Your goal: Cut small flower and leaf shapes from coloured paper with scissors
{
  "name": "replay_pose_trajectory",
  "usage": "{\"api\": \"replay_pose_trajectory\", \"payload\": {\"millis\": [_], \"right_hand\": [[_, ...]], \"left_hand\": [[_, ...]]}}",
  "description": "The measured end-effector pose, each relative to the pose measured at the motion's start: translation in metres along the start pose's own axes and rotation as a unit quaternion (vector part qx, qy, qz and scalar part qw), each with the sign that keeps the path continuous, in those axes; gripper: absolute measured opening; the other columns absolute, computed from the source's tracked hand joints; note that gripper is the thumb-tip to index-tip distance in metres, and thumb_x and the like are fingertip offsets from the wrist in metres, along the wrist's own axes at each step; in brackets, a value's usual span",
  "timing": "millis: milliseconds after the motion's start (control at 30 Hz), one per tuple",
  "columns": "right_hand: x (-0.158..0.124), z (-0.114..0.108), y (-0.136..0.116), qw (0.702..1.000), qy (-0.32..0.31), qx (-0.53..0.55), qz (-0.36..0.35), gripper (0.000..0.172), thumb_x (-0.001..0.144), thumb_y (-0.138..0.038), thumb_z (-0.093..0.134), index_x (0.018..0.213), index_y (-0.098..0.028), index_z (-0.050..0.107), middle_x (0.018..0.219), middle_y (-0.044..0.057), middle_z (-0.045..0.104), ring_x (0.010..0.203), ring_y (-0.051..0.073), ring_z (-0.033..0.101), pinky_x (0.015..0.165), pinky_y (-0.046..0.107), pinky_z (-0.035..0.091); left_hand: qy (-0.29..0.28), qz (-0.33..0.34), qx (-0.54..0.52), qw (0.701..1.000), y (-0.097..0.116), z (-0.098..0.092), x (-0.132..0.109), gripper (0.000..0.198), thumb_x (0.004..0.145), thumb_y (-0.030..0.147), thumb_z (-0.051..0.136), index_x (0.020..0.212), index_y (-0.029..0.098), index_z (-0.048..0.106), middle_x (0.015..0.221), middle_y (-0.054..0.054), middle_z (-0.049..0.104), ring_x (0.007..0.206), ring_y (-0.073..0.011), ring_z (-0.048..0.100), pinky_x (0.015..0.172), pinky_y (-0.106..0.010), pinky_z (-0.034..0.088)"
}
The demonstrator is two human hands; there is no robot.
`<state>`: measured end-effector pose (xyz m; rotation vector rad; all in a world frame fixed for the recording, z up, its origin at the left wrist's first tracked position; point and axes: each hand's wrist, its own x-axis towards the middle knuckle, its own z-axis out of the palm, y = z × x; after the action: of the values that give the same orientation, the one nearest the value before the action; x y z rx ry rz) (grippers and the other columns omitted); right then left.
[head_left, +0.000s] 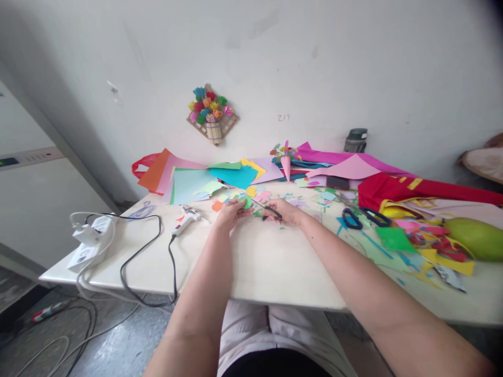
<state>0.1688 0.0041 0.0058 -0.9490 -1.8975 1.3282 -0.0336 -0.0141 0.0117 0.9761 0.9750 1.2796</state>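
Observation:
Near the middle of the white table, my left hand (232,213) is closed on a small green paper piece (246,202), pinched at its edge. My right hand (286,212) grips a pair of scissors (272,211) by the dark handles. Their blades point left toward the green paper; I cannot tell whether they touch it. Coloured paper cutouts (264,196) and small scraps lie just beyond both hands. To the left of my left hand rests a white hot glue gun (187,219) with a black cord.
Coloured paper sheets (192,183) lie along the wall beside a paper flower bouquet (286,162). On the right are large blue-handled scissors (351,219), a phone (338,182), red fabric (377,191) and a green rounded object (477,238). A power strip (88,243) with loose cords occupies the left end.

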Motion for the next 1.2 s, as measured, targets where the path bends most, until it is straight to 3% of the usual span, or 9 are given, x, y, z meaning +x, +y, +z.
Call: {"api": "replay_pose_trajectory", "payload": {"millis": [367,700,1200], "right_hand": [[-0.003,0.0024,-0.0036,1.0,0.006,0.015,0.021,0.032,0.065,-0.04,0.073,0.067,-0.015,0.053,0.045,-0.005,0.052,0.032,0.004,0.04,0.032,0.017,0.03],[-0.0009,0.0014,-0.0019,1.0,0.006,0.006,0.003,0.021,0.069,-0.032,0.064,0.063,-0.014,0.055,0.048,-0.002,0.057,0.032,0.005,0.041,0.032,0.018,0.029],[-0.0019,0.0024,-0.0039,1.0,0.006,0.002,0.013,0.023,0.07,-0.032,0.066,0.062,-0.014,0.054,0.048,-0.002,0.057,0.032,0.004,0.039,0.032,0.017,0.029]], "left_hand": [[-0.044,0.0,0.006,0.999,-0.004,-0.0029,0.0009,0.011,0.075,0.019,0.069,0.079,0.011,0.063,0.079,-0.009,0.07,0.069,-0.0171,0.069,0.061,-0.024,0.055],[-0.02,-0.015,0.005,1.0,-0.0034,-0.0035,0.0031,0.009,0.077,0.018,0.067,0.08,0.011,0.063,0.076,-0.009,0.069,0.071,-0.018,0.069,0.062,-0.025,0.056],[0.006,-0.006,0.005,1.0,-0.0017,-0.0013,0.0007,0.014,0.074,0.018,0.068,0.071,0.012,0.056,0.068,-0.006,0.065,0.066,-0.017,0.068,0.06,-0.025,0.055]]}}
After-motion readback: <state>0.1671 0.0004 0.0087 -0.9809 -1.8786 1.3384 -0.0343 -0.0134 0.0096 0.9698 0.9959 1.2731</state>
